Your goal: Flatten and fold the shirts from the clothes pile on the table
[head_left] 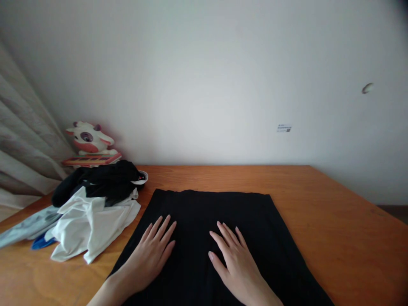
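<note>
A black garment (210, 208) lies spread flat on the wooden table, its near end running out of the bottom of the view. Which kind of garment it is, I cannot tell. My left hand (153, 250) rests palm down on its left half, fingers stretched out and slightly apart. On the right half lies my right hand (234, 259), also palm down with the fingers spread. Neither hand grips the cloth. The far edge of the garment is nearly straight, with small ripples.
Left of the garment is a heap with a white cloth (92, 223), black clothing (98, 180), a grey piece (32, 225) and a bit of blue. Behind it stands a cow-shaped toy keyboard (91, 142). The wooden table (338, 225) meets a white wall; a curtain (25, 140) hangs at left.
</note>
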`<state>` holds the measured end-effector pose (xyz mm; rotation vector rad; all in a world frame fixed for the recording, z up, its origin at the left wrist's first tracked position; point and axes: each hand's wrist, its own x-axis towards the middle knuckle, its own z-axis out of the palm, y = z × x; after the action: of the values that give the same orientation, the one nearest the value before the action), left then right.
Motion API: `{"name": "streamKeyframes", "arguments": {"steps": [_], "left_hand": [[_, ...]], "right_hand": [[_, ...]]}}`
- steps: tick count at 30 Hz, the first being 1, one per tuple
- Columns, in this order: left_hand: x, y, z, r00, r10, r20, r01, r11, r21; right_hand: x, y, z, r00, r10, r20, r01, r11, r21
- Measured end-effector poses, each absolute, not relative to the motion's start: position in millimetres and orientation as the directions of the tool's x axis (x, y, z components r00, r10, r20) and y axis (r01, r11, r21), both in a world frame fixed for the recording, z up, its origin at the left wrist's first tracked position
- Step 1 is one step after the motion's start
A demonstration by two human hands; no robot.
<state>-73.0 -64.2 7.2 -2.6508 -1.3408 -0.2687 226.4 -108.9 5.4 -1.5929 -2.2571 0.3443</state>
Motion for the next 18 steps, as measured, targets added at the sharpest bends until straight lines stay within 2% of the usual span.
{"name": "streamKeyframes", "arguments": {"steps": [5, 12, 18], "left_hand": [[-80.0, -115.6, 11.8, 0.622, 0.73, 0.284, 0.781, -0.604, -0.158], [-100.1, -127.9, 23.7, 0.618, 0.711, 0.335, 0.778, -0.615, -0.13], [-104.0, -142.0, -10.0, 0.516, 0.754, 0.406, 0.849, -0.513, -0.127]], "right_hand": [[226.2, -109.0, 3.7, -0.303, 0.941, 0.15, 0.863, 0.337, -0.377], [227.4, -108.1, 0.6, -0.303, 0.939, 0.165, 0.865, 0.343, -0.366], [226.5, -109.0, 0.1, -0.292, 0.939, 0.184, 0.865, 0.341, -0.369]]}}
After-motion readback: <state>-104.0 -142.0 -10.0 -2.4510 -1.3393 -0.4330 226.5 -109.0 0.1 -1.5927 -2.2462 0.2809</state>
